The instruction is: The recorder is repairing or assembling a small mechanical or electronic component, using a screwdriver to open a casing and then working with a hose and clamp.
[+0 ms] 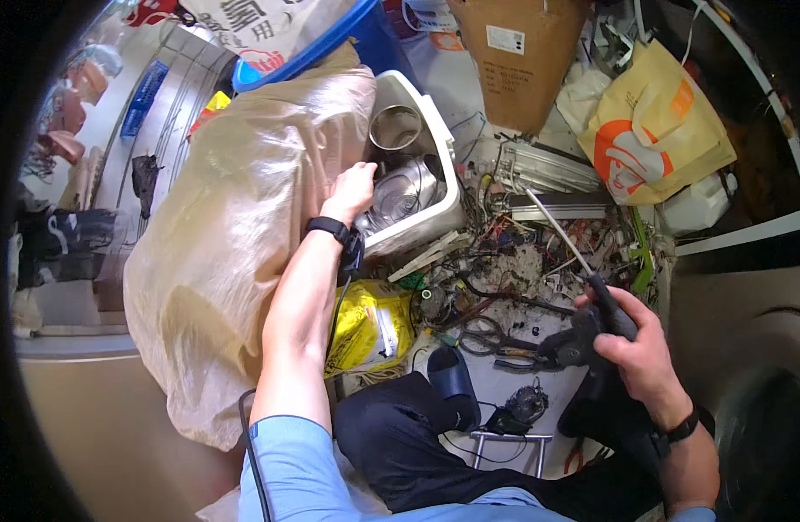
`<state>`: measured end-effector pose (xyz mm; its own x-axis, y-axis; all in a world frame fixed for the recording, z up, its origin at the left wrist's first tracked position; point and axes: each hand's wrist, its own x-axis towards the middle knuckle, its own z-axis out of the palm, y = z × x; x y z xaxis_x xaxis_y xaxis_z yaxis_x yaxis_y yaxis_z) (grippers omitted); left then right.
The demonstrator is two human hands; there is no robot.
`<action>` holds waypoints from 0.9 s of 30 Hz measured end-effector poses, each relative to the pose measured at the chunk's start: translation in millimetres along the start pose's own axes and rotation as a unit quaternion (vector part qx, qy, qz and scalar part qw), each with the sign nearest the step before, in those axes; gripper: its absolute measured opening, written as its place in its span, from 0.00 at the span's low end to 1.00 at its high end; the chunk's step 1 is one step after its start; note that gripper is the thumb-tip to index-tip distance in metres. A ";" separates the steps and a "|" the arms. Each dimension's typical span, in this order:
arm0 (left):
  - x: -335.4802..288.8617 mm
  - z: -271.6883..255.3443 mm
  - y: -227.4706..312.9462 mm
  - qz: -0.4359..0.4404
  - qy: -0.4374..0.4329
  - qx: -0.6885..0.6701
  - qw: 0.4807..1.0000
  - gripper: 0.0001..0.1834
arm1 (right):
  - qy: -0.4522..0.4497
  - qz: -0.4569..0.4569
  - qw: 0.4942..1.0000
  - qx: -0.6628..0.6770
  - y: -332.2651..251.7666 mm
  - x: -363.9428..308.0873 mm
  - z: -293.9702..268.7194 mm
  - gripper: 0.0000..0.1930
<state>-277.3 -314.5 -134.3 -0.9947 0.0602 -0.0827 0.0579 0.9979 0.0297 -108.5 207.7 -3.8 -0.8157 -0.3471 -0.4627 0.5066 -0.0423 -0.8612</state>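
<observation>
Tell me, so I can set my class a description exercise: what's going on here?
A person is seated low among clutter. Their right hand grips a black-handled screwdriver, its shaft pointing up and away over the scrap pieces strewn across the floor. Their left hand is at the left side of a white plastic bin holding shiny metal vessels; whether it grips anything is unclear. A yellow plastic bag lies beside the left forearm.

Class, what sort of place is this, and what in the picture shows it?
Probably a cluttered repair or scrap-sorting corner: loose wires and parts litter the floor, the right hand grips a screwdriver, and a white bin holds shiny, rounded items.
</observation>
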 end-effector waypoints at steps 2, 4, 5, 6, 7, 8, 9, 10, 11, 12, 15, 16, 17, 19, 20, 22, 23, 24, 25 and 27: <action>8.7 16.8 -10.1 -0.009 -0.011 0.033 0.999 0.15 | 0.007 0.002 1.000 0.016 -4.2 -4.8 -5.9 0.32; 12.9 23.4 -10.2 0.000 -0.092 0.114 0.989 0.13 | 0.003 0.010 1.000 0.006 -8.0 -7.2 -11.0 0.33; 16.4 28.6 -16.9 0.023 -0.083 0.142 0.986 0.14 | -0.001 0.015 1.000 0.007 -9.2 -8.0 -12.6 0.33; 19.8 29.7 -12.4 0.026 -0.086 0.140 0.986 0.14 | 0.000 0.021 1.000 0.006 -9.5 -9.7 -14.4 0.33; 23.0 27.8 -9.2 0.001 -0.119 0.162 0.980 0.14 | 0.008 0.020 1.000 0.002 -9.0 -11.1 -14.5 0.33; 24.8 25.1 -5.4 -0.023 -0.150 0.184 0.971 0.14 | 0.010 0.022 1.000 0.003 -10.1 -10.8 -16.0 0.33; 22.0 19.5 -5.2 0.000 -0.134 0.174 0.976 0.13 | 0.010 0.018 1.000 -0.003 -11.4 -11.2 -16.8 0.33; 20.1 13.7 -3.2 0.001 -0.135 0.177 0.975 0.13 | 0.010 0.014 1.000 -0.009 -12.3 -11.4 -17.2 0.33; 17.7 5.1 -2.6 -0.014 -0.134 0.163 0.977 0.13 | 0.009 0.013 1.000 -0.006 -12.9 -11.3 -17.0 0.33; 16.8 -4.2 1.7 -0.027 -0.130 0.147 0.980 0.12 | 0.016 0.008 1.000 0.001 -14.5 -12.4 -16.8 0.33; 17.8 -48.1 27.9 -0.077 -0.111 -0.158 0.978 0.15 | 0.028 -0.004 1.000 -0.008 -15.0 -16.1 -19.0 0.33; 15.6 -60.9 47.0 -0.147 -0.154 -0.292 0.933 0.21 | 0.033 -0.010 0.999 -0.023 -13.3 -16.8 -20.6 0.32; 9.7 -70.3 60.0 -0.157 -0.150 -0.407 0.887 0.20 | 0.033 -0.017 0.999 -0.023 -13.6 -18.7 -19.5 0.32; -3.2 -87.3 85.2 -0.166 -0.160 -0.566 0.791 0.17 | 0.045 0.006 0.999 -0.010 -13.6 -23.4 -16.3 0.30; -11.7 -96.8 97.3 -0.153 -0.162 -0.601 0.767 0.13 | 0.047 0.000 0.999 -0.011 -12.8 -24.1 -14.5 0.30; -27.4 -115.8 114.1 -0.124 -0.187 -0.650 0.726 0.13 | 0.040 -0.007 0.999 0.007 -12.0 -27.5 -10.6 0.29; -34.5 -121.6 126.6 -0.120 -0.176 -0.660 0.721 0.13 | 0.042 -0.024 0.999 -0.011 -10.8 -28.5 -10.3 0.28; -46.4 -129.4 137.2 -0.118 -0.172 -0.659 0.723 0.13 | 0.041 -0.029 0.999 -0.011 -11.5 -31.3 -8.1 0.28; -56.0 -134.8 147.8 -0.108 -0.167 -0.714 0.672 0.14 | 0.036 -0.008 0.999 0.019 -13.9 -34.7 -5.0 0.28; -75.5 -141.4 171.3 -0.089 -0.158 -0.791 0.584 0.15 | 0.023 0.013 0.999 0.039 -15.9 -38.3 -0.9 0.27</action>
<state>-204.2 -151.6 17.9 -0.8936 0.2089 -0.3972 -0.4429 -0.2677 0.8557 -85.6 222.5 27.4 -0.8133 -0.3061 -0.4948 0.5458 -0.1066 -0.8311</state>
